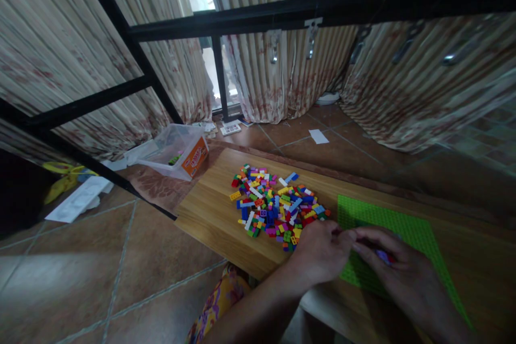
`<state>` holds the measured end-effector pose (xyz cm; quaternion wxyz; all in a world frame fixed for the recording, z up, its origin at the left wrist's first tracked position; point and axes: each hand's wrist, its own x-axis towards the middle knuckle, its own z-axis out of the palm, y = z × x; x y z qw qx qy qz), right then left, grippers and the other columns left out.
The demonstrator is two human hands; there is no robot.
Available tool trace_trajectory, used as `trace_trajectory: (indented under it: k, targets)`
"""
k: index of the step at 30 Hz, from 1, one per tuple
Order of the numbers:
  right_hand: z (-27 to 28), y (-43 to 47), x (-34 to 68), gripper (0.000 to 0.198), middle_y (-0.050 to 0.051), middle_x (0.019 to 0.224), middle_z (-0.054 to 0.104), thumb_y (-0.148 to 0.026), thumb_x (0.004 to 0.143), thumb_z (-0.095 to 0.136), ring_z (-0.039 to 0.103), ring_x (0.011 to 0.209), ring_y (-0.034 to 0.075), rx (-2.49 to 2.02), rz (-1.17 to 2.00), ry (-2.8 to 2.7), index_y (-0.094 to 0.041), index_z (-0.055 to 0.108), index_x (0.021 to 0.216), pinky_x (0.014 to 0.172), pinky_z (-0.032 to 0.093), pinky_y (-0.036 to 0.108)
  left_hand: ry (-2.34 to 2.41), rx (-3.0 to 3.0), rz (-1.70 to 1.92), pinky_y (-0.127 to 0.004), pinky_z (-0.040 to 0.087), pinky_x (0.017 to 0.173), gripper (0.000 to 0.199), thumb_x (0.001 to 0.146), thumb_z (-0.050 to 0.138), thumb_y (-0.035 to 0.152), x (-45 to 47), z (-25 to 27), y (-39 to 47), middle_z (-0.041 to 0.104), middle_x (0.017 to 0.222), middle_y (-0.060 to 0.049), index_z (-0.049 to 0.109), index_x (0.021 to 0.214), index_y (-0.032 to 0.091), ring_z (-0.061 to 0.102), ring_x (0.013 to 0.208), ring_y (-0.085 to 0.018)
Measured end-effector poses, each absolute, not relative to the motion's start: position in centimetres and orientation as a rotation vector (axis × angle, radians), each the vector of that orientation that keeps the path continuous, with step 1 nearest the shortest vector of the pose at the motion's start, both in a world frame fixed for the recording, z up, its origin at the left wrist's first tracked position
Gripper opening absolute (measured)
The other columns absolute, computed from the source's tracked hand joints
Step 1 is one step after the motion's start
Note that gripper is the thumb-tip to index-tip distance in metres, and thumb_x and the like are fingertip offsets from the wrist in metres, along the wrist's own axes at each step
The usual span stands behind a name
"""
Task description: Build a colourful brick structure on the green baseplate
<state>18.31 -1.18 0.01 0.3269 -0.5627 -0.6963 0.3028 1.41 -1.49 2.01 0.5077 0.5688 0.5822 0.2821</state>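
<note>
Item 1: purple-and-red toy brick piece (384,256), over the baseplate, mostly hidden inside the curled fingers of the right hand (408,267), presumably tucked there to free the fingertips. 
Item 2: left hand (322,250), fingers bent, tips meeting the right's; whether they pinch anything cannot be told. 
Item 3: green studded baseplate (397,217), beneath the right hand, reaching toward 2 o'clock. 
Item 4: loose brick heap (278,204), at 10 o'clock, apparently kept close for easy picking. 
Item 5: wooden tabletop (209,201), grain showing at 9 o'clock, giving sliding room; far edge toward 12. 
Item 6: orange-labelled clear plastic tub (161,157), farther along 10 o'clock, beyond the table's end.
</note>
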Motion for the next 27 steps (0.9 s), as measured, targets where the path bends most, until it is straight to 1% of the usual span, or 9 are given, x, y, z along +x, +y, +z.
trace_trajectory:
  k: [7, 10, 12, 14, 16, 18, 21, 24, 27]
  targets:
    - [-0.4, -1.1, 17.3, 0.030, 0.004, 0.102, 0.073, -0.052, 0.084, 0.059, 0.068, 0.093, 0.023, -1.460, 0.801, -1.862, -0.027, 0.070, 0.097, 0.078, 0.056, 0.032, 1.493, 1.456, 0.689, -0.024, 0.033, 0.052, 0.039, 0.089, 0.046, 0.045, 0.3, 2.4, -1.2, 0.059, 0.063, -0.001, 0.065, 0.072, 0.016, 0.051, 0.059, -0.014]
    - [-0.8, -1.0, 16.0, 0.029, 0.003, 0.105, 0.072, -0.050, 0.086, 0.057, 0.067, 0.097, 0.022, -1.441, 0.842, -1.906, -0.027, 0.069, 0.099, 0.083, 0.053, 0.032, 1.660, 1.490, 0.811, -0.024, 0.032, 0.053, 0.038, 0.091, 0.044, 0.041, -2.8, 2.7, 0.0, 0.058, 0.062, -0.001, 0.066, 0.071, 0.016, 0.050, 0.058, -0.013]
    - [-1.2, -0.9, 15.0, 0.027, 0.002, 0.106, 0.072, -0.048, 0.087, 0.056, 0.067, 0.098, 0.021, -1.426, 0.847, -1.934, -0.027, 0.069, 0.099, 0.085, 0.052, 0.033, 1.881, 1.476, 0.907, -0.024, 0.035, 0.058, 0.030, 0.090, 0.046, 0.031, -6.1, 2.6, 1.0, 0.062, 0.067, -0.002, 0.069, 0.077, 0.016, 0.054, 0.063, -0.014]
    - [-1.6, -0.7, 14.0, 0.026, 0.003, 0.105, 0.072, -0.045, 0.088, 0.054, 0.067, 0.097, 0.021, -1.417, 0.837, -1.952, -0.026, 0.069, 0.098, 0.084, 0.051, 0.033, 2.130, 1.400, 0.930, -0.024, 0.038, 0.062, 0.024, 0.088, 0.049, 0.026, -9.9, 2.4, 1.9, 0.067, 0.074, -0.003, 0.072, 0.088, 0.017, 0.059, 0.069, -0.015]
    - [-2.0, -0.4, 13.1, 0.025, 0.004, 0.102, 0.073, -0.043, 0.088, 0.053, 0.068, 0.093, 0.021, -1.410, 0.826, -1.963, -0.025, 0.069, 0.098, 0.081, 0.052, 0.034, 2.372, 1.335, 0.849, -0.027, 0.041, 0.068, 0.024, 0.086, 0.051, 0.023, -13.2, 1.8, 2.5, 0.071, 0.086, -0.006, 0.073, 0.095, 0.019, 0.063, 0.079, -0.019]
    - [-2.4, 0.0, 12.4, 0.025, 0.004, 0.100, 0.073, -0.041, 0.088, 0.052, 0.068, 0.090, 0.021, -1.402, 0.814, -1.975, -0.025, 0.068, 0.097, 0.080, 0.052, 0.034, 2.521, 1.345, 0.735, -0.030, 0.044, 0.075, 0.026, 0.085, 0.052, 0.022, -15.6, 1.0, 2.9, 0.070, 0.099, -0.010, 0.074, 0.098, 0.021, 0.063, 0.091, -0.023]
    - [-3.0, 0.7, 11.7, 0.025, 0.004, 0.099, 0.073, -0.039, 0.089, 0.050, 0.068, 0.089, 0.021, -1.400, 0.791, -1.984, -0.024, 0.068, 0.097, 0.079, 0.051, 0.035, 2.546, 1.480, 0.637, -0.032, 0.046, 0.082, 0.028, 0.085, 0.052, 0.024, -16.8, -0.2, 3.3, 0.067, 0.106, -0.011, 0.075, 0.102, 0.023, 0.062, 0.099, -0.025]
    - [-3.4, 1.1, 11.4, 0.026, 0.005, 0.100, 0.073, -0.039, 0.089, 0.050, 0.068, 0.090, 0.021, -1.412, 0.770, -1.977, -0.023, 0.068, 0.098, 0.080, 0.051, 0.035, 2.488, 1.593, 0.569, -0.031, 0.046, 0.085, 0.029, 0.084, 0.052, 0.022, -16.7, -1.2, 3.7, 0.066, 0.106, -0.009, 0.074, 0.103, 0.026, 0.060, 0.102, -0.024]
    - [-3.4, 1.2, 11.4, 0.026, 0.005, 0.102, 0.072, -0.039, 0.089, 0.050, 0.068, 0.092, 0.021, -1.416, 0.752, -1.972, -0.023, 0.069, 0.097, 0.081, 0.051, 0.035, 2.499, 1.620, 0.537, -0.033, 0.046, 0.086, 0.029, 0.086, 0.051, 0.024, -16.4, -1.5, 3.9, 0.065, 0.106, -0.010, 0.074, 0.104, 0.025, 0.059, 0.103, -0.024]
